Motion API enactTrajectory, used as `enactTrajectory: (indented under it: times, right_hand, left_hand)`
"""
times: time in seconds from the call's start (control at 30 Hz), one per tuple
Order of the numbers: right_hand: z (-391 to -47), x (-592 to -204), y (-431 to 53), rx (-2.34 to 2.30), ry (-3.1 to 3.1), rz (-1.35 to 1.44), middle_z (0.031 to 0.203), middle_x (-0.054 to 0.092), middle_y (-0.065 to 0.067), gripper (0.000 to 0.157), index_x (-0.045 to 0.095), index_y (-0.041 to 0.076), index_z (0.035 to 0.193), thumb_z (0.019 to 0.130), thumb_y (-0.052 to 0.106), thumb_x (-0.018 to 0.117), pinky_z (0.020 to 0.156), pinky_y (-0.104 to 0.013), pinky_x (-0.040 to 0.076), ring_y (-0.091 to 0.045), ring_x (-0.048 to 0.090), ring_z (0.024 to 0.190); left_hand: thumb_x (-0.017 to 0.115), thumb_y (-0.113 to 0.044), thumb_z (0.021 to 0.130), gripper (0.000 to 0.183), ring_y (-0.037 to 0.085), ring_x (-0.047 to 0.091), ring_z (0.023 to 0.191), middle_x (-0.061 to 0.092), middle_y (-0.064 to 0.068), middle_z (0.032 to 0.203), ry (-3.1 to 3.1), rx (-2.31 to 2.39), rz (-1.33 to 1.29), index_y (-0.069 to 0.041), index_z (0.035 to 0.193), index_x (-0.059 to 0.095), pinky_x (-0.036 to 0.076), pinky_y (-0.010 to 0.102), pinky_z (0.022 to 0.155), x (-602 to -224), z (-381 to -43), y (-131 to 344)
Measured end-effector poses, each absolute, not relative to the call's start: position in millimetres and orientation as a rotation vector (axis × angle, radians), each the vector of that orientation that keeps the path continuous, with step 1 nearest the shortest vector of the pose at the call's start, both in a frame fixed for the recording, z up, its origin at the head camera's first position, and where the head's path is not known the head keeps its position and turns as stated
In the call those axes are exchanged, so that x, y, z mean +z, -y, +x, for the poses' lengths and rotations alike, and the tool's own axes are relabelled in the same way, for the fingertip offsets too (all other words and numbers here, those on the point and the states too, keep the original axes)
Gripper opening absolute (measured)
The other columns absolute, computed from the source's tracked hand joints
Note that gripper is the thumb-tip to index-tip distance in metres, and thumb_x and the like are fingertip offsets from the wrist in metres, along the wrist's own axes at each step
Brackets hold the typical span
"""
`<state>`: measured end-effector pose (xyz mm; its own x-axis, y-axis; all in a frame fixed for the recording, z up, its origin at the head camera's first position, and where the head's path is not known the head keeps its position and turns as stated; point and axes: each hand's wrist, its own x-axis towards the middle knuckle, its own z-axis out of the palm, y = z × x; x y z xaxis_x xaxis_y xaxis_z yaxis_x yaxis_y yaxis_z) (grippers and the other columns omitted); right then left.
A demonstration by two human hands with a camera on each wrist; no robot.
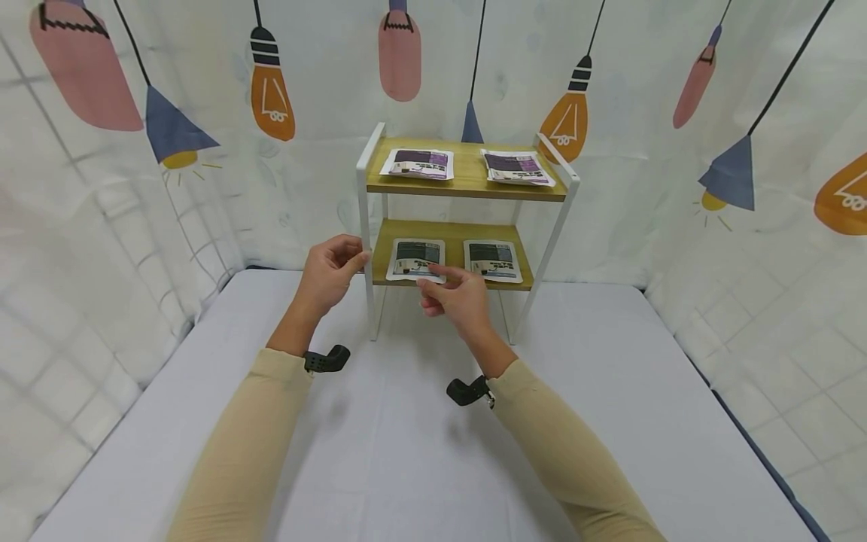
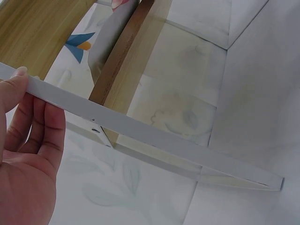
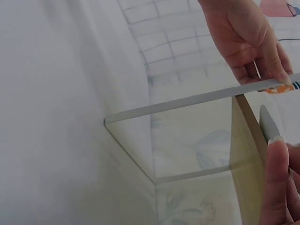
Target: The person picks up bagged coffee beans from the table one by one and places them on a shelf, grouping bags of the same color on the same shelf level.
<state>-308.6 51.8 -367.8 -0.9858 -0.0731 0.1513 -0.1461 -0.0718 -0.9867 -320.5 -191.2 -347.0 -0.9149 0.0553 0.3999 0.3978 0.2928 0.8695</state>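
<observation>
A small two-tier shelf rack (image 1: pixel 467 193) with white legs and wooden boards stands at the back of the table. My left hand (image 1: pixel 330 271) grips its left front leg (image 2: pixel 140 127), thumb on one side and fingers curled behind. At the lower board's front edge, my right hand (image 1: pixel 460 297) pinches the near right corner of the left flat packet (image 1: pixel 415 256), index finger on top. That packet juts slightly past the board edge, and the right wrist view partly hides the pinch. Beside it lies another dark-labelled packet (image 1: pixel 493 260).
On the upper board lie purple-labelled packets, one group left (image 1: pixel 418 163) and one right (image 1: pixel 518 167); the right ones look stacked. A white cloth covers the table (image 1: pixel 406 436). Printed curtains (image 1: pixel 643 188) close in the back and sides.
</observation>
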Motion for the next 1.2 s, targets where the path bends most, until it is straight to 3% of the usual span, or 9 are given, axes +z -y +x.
enactTrajectory:
  times: [0.07,0.5,0.73,0.97,1.2]
  right_hand:
    - [-309,-369,-51,2.238,2.1,0.253,0.075,0.075,-0.01,0.038,0.074,0.005,0.12,0.084,0.013,0.085,0.056,-0.031,0.062,-0.016,0.072,0.057]
    - [-311,-372,-46,2.144,2.088,0.237,0.078,0.077,-0.015,0.033,0.077,0.008,0.115,0.085,0.017,0.085,0.055,-0.036,0.062,-0.017,0.072,0.056]
    - [-312,-371,-44,2.143,2.089,0.221,0.076,0.076,-0.014,0.031,0.077,0.009,0.116,0.086,0.016,0.084,0.055,-0.036,0.062,-0.017,0.072,0.055]
    - [-311,-369,-42,2.138,2.094,0.198,0.073,0.075,-0.012,0.03,0.077,0.008,0.115,0.086,0.014,0.084,0.054,-0.037,0.062,-0.017,0.071,0.053]
    - [-311,-370,-41,2.126,2.067,0.209,0.07,0.074,-0.012,0.03,0.077,0.006,0.115,0.087,0.013,0.083,0.052,-0.038,0.061,-0.017,0.07,0.052]
  left_hand:
    - [0.065,-0.026,0.102,0.028,0.019,0.066,0.099,0.069,0.01,0.111,2.27,-1.654,-0.418,-0.006,0.122,0.069,0.057,0.017,0.086,-347,-321,191]
    - [0.066,-0.025,0.101,0.031,0.023,0.066,0.101,0.069,0.016,0.114,2.264,-1.677,-0.402,-0.003,0.123,0.067,0.059,0.038,0.096,-349,-322,191]
    - [0.065,-0.025,0.102,0.032,0.024,0.066,0.102,0.069,0.018,0.116,2.264,-1.681,-0.416,-0.002,0.124,0.067,0.059,0.03,0.094,-348,-322,191]
    - [0.065,-0.025,0.102,0.031,0.024,0.067,0.1,0.069,0.02,0.116,2.257,-1.687,-0.413,-0.002,0.123,0.068,0.058,0.043,0.099,-349,-321,192]
    - [0.065,-0.025,0.102,0.027,0.025,0.067,0.101,0.069,0.02,0.116,2.247,-1.698,-0.423,-0.006,0.121,0.07,0.058,0.042,0.099,-349,-323,192]
